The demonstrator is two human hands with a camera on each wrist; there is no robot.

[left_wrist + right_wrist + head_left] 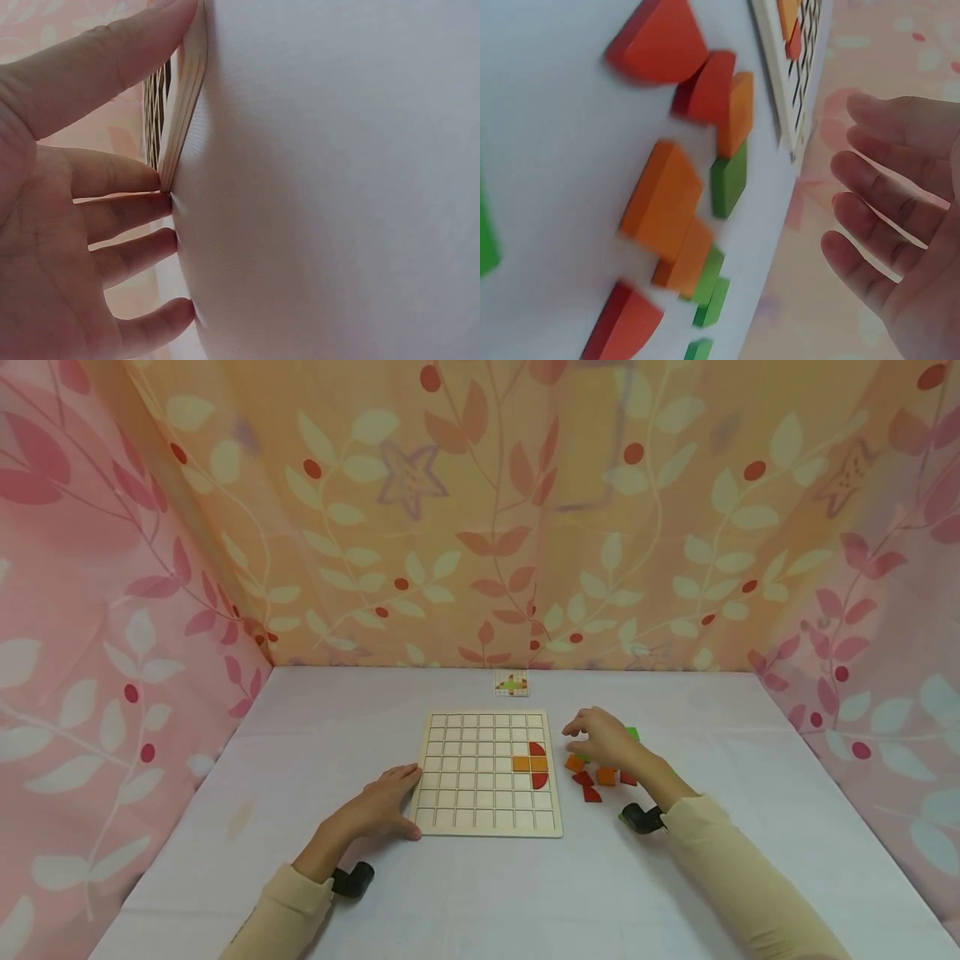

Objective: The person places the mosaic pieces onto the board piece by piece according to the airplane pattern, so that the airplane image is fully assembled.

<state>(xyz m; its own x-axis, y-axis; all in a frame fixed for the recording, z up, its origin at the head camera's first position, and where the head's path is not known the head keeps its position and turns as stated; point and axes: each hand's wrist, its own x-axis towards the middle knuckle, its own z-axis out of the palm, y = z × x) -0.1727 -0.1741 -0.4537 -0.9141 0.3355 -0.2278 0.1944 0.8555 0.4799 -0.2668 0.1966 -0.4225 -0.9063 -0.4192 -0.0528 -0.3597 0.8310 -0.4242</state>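
A pale wooden grid board (465, 793) lies flat on the table. Near its right side sit two orange squares (521, 763) side by side, with one curved red piece (537, 749) above and another (539, 782) below. My left hand (386, 802) rests at the board's left edge, thumb and fingers spread; in the left wrist view the thumb and a finger touch the board's rim (184, 112). Right of the board, my right hand (603, 739) hovers over loose pieces. The right wrist view shows its fingers (870, 169) apart, holding nothing, above red (660, 45), orange (664, 199) and green (729, 180) pieces.
Behind the board lies a small pattern card (512, 683) with a coloured picture on a grid. Patterned curtains (495, 527) enclose the white-covered table (315, 727) at the back and both sides. A black device (643, 818) is strapped at each wrist.
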